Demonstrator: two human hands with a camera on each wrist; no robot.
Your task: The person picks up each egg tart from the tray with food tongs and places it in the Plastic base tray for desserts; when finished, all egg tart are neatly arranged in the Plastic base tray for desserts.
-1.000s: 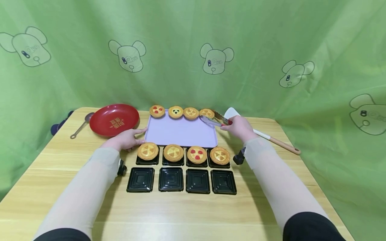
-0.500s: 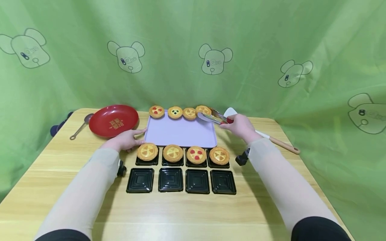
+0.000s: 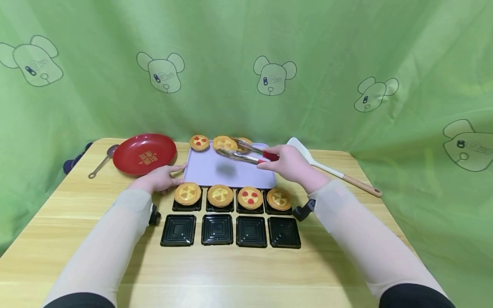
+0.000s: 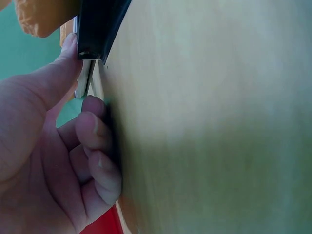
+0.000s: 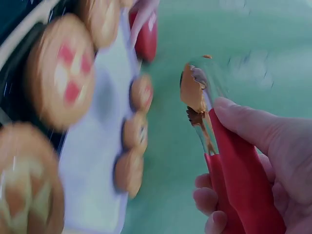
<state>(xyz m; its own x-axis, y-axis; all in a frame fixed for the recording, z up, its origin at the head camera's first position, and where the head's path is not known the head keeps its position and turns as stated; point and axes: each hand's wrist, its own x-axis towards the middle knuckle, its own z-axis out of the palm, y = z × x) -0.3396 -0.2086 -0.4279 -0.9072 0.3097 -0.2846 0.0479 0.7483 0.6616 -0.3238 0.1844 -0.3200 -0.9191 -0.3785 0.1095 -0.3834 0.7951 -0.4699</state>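
Golden, wedge-topped tart (image 3: pixel 224 143) hangs in tongs (image 5: pixel 235 152) the right hand (image 3: pixel 292 164) grips, left hand (image 3: pixel 158 179) touching the tray (image 3: pixel 248 174).

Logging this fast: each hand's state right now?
Left hand: open, touching the lilac tray at its left edge.
Right hand: closed on red-handled tongs, which hold a tart.

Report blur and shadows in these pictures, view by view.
Head: a dark shadow lies on the lilac tray below the held tart; left wrist: shade darkens the tabletop beside the left hand; right wrist: the tarts at left are smeared, the red-handled tongs look sharper.
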